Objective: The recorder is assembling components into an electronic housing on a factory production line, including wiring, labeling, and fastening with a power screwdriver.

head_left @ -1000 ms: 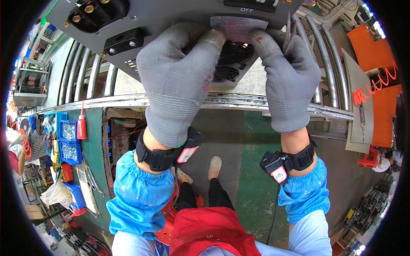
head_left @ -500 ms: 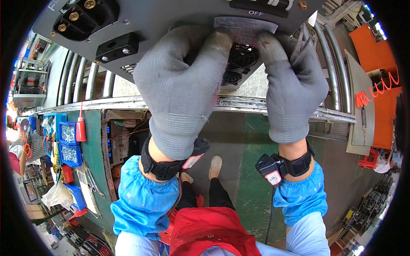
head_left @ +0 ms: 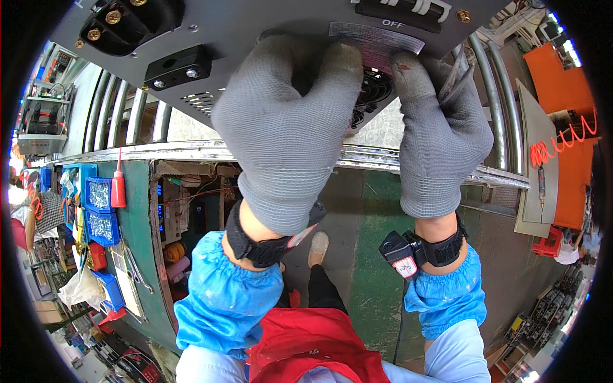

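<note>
A grey machine panel fills the top of the view, with a round black fan partly hidden behind my left hand. A silvery printed label lies across the panel just above the fan. My left hand, in a grey knit glove, has curled fingers and its thumb at the label's lower left. My right hand, gloved alike, has its thumb at the label's lower right corner. A thin dark pointed strip sticks out among the right hand's curled fingers; its kind is unclear. The fingertips behind both hands are hidden.
Metal rollers flank the machine, with a metal rail along the near edge. Blue bins of screws, a red squeeze bottle and scissors hang at left. An orange coiled hose hangs at right.
The machine panel and label sit slightly farther right and higher in view. My left hand has shifted right with them; both thumbs stay at the label's lower edge.
</note>
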Action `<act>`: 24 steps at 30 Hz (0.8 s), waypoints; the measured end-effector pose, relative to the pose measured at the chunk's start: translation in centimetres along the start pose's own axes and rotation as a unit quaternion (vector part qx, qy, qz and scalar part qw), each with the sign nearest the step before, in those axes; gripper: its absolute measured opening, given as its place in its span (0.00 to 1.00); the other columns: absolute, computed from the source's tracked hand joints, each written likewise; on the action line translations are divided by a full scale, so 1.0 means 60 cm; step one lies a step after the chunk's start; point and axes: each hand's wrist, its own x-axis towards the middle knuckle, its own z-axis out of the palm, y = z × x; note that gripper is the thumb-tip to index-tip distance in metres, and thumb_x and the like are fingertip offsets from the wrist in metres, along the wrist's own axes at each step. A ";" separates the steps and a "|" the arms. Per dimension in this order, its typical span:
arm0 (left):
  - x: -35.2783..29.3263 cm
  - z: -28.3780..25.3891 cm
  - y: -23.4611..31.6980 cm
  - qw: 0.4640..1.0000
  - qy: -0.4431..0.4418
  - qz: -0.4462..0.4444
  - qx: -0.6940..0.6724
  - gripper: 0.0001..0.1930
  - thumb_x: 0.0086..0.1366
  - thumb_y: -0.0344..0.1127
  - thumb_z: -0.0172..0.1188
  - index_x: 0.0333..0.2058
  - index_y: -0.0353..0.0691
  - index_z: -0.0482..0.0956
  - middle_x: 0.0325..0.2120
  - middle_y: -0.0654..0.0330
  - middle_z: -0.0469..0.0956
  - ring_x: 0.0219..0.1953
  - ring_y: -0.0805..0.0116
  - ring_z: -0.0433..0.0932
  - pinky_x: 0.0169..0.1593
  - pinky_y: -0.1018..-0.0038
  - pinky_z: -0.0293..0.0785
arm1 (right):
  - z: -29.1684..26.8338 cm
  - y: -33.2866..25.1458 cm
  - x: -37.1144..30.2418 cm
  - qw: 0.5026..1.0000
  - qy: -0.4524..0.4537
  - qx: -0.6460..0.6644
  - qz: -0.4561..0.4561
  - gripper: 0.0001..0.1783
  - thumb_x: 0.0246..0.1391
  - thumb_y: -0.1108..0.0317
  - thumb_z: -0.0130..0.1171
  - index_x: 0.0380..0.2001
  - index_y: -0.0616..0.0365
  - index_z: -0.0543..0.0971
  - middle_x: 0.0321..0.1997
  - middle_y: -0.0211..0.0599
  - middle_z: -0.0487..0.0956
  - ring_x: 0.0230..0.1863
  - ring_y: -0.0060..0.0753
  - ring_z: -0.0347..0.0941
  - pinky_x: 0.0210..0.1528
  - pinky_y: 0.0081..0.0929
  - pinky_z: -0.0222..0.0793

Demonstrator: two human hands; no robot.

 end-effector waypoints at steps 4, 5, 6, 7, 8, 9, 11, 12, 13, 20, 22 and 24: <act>-0.016 0.013 -0.010 0.996 0.044 -0.078 -0.009 0.09 0.55 0.36 0.68 0.29 0.37 0.80 0.21 0.57 0.80 0.22 0.69 0.78 0.28 0.74 0.72 | -0.008 -0.009 -0.005 0.997 -0.020 0.037 0.062 0.10 0.49 0.72 0.62 0.36 0.64 0.80 0.25 0.32 0.75 0.23 0.23 0.68 0.27 0.21 0.65; -0.020 0.012 -0.012 0.981 0.057 -0.118 -0.141 0.10 0.56 0.37 0.66 0.30 0.37 0.79 0.21 0.58 0.78 0.22 0.69 0.77 0.28 0.73 0.72 | -0.011 -0.013 -0.007 0.998 -0.018 0.033 0.055 0.10 0.50 0.72 0.61 0.36 0.64 0.80 0.24 0.31 0.75 0.22 0.22 0.67 0.27 0.21 0.64; -0.025 0.007 -0.012 0.967 0.063 -0.135 -0.207 0.10 0.57 0.38 0.66 0.31 0.38 0.79 0.21 0.58 0.77 0.22 0.68 0.76 0.28 0.73 0.71 | -0.017 -0.018 -0.007 0.994 0.013 0.051 0.098 0.12 0.56 0.69 0.58 0.41 0.64 0.79 0.26 0.29 0.76 0.21 0.14 0.65 0.23 0.15 0.60; -0.029 0.001 -0.011 0.947 0.073 -0.152 -0.272 0.10 0.57 0.39 0.65 0.31 0.38 0.79 0.21 0.59 0.76 0.22 0.68 0.75 0.28 0.73 0.71 | -0.021 -0.021 -0.008 0.985 0.052 0.069 0.152 0.14 0.62 0.66 0.54 0.46 0.64 0.78 0.27 0.27 0.77 0.19 0.07 0.62 0.19 0.08 0.55; -0.037 -0.010 -0.005 0.878 0.023 -0.235 -0.417 0.12 0.62 0.41 0.59 0.38 0.38 0.77 0.21 0.61 0.71 0.22 0.69 0.70 0.26 0.74 0.67 | -0.029 -0.025 -0.006 0.968 0.033 0.140 0.203 0.16 0.65 0.64 0.48 0.47 0.63 0.76 0.23 0.25 0.72 0.16 0.05 0.55 0.16 0.08 0.48; -0.042 -0.019 0.000 0.778 -0.028 -0.315 -0.543 0.15 0.67 0.44 0.52 0.44 0.39 0.76 0.20 0.64 0.67 0.21 0.71 0.64 0.25 0.76 0.62 | -0.031 -0.021 0.002 0.958 0.038 0.152 0.240 0.16 0.64 0.65 0.48 0.48 0.64 0.76 0.24 0.26 0.73 0.15 0.05 0.56 0.16 0.08 0.49; -0.046 -0.002 0.011 0.728 -0.019 -0.355 -0.586 0.18 0.68 0.47 0.48 0.47 0.40 0.72 0.16 0.67 0.58 0.16 0.73 0.56 0.20 0.77 0.53 | -0.039 -0.019 0.011 0.932 -0.012 0.224 0.285 0.15 0.59 0.70 0.53 0.48 0.63 0.77 0.24 0.29 0.75 0.18 0.09 0.60 0.20 0.10 0.55; -0.038 0.010 0.008 0.657 -0.083 -0.332 -0.672 0.18 0.68 0.46 0.48 0.49 0.39 0.72 0.15 0.68 0.57 0.15 0.73 0.55 0.19 0.77 0.53 | -0.041 -0.019 0.011 0.926 -0.067 0.225 0.294 0.16 0.58 0.72 0.53 0.49 0.64 0.76 0.25 0.29 0.75 0.19 0.09 0.61 0.21 0.10 0.56; -0.035 0.023 0.012 0.590 -0.130 -0.320 -0.730 0.19 0.69 0.46 0.47 0.50 0.38 0.71 0.14 0.69 0.56 0.14 0.74 0.54 0.18 0.77 0.52 | -0.044 -0.019 0.011 0.918 -0.100 0.207 0.322 0.18 0.57 0.73 0.53 0.51 0.65 0.76 0.26 0.30 0.76 0.19 0.09 0.62 0.21 0.10 0.57; -0.033 0.092 0.040 0.554 -0.198 -0.336 -0.736 0.23 0.67 0.44 0.51 0.55 0.35 0.70 0.13 0.68 0.56 0.11 0.75 0.55 0.15 0.77 0.50 | -0.075 0.004 0.043 0.877 -0.206 0.199 0.387 0.23 0.55 0.75 0.49 0.56 0.66 0.73 0.31 0.30 0.76 0.27 0.14 0.68 0.28 0.14 0.65; -0.032 0.080 0.051 0.558 -0.183 -0.421 -0.691 0.22 0.65 0.45 0.52 0.51 0.35 0.72 0.13 0.69 0.57 0.11 0.75 0.55 0.15 0.78 0.50 | -0.094 0.012 0.042 0.846 -0.255 0.215 0.416 0.24 0.55 0.75 0.48 0.57 0.65 0.72 0.35 0.29 0.76 0.30 0.13 0.68 0.31 0.13 0.65; -0.031 0.069 0.073 0.598 -0.245 -0.433 -0.628 0.20 0.63 0.47 0.53 0.45 0.37 0.75 0.13 0.70 0.56 0.12 0.76 0.56 0.17 0.77 0.52 | -0.113 0.024 0.027 0.836 -0.267 0.229 0.420 0.22 0.56 0.74 0.50 0.55 0.65 0.73 0.37 0.29 0.78 0.34 0.15 0.70 0.35 0.16 0.68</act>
